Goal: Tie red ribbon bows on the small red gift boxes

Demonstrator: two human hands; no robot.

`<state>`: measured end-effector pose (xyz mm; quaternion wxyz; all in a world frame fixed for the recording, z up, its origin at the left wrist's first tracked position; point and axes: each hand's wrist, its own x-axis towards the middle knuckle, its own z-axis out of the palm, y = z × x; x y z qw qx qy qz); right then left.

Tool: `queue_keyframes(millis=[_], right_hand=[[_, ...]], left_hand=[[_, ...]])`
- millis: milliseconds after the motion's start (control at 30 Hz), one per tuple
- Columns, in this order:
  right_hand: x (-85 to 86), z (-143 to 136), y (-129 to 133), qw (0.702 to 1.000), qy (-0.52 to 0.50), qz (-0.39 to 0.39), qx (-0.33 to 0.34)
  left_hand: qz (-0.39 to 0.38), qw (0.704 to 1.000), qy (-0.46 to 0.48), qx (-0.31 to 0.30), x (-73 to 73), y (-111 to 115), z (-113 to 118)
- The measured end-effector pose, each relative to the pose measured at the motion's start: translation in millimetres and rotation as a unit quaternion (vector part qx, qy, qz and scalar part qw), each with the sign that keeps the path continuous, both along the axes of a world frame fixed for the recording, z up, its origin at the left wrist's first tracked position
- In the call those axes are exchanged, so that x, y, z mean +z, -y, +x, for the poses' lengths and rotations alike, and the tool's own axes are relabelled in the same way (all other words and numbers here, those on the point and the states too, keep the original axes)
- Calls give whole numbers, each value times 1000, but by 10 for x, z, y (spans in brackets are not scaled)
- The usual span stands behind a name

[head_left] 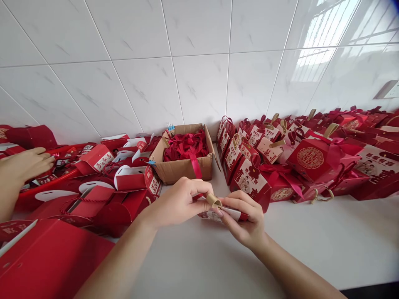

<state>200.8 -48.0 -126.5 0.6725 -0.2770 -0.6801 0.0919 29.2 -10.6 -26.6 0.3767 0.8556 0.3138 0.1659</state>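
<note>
Near the middle of the view, both of my hands are on one small red and white gift box (230, 212), which they partly cover. My left hand (183, 201) pinches the gold strap (213, 200) that loops up at the top of the box. My right hand (246, 216) grips the box from the right, its thumb near the base of the strap. The underside of the box is hidden. Just behind my hands stands an open cardboard box (183, 168) full of dark red ribbons (187, 146), one ribbon end hanging over its front edge.
Many closed red gift boxes (310, 158) crowd the right side of the white table (193, 261). Open red boxes (129, 178) lie at the left, beside a red tray (67, 178) of small packets. Another person's hand (34, 164) reaches over it. A tiled wall (202, 83) rises behind.
</note>
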Motion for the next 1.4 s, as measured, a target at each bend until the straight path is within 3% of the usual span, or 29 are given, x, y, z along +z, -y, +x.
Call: queue_keyframes(millis=[267,500,900,1400], right_hand=[[20,5,-9,999,12,34,5],[27,-5,10,1000,-2,2,-12],[53,6,-10,1000,-16,-4,-10],[62,8,7,1000,-2,-6,-24]], left_hand=[[-82,996,22,36,-13,18,19],[-84,995,23,55,-24,20,27],[5,1000,21,10,-35,-44,50],[30,999,-2,-20,-36,-55,38]])
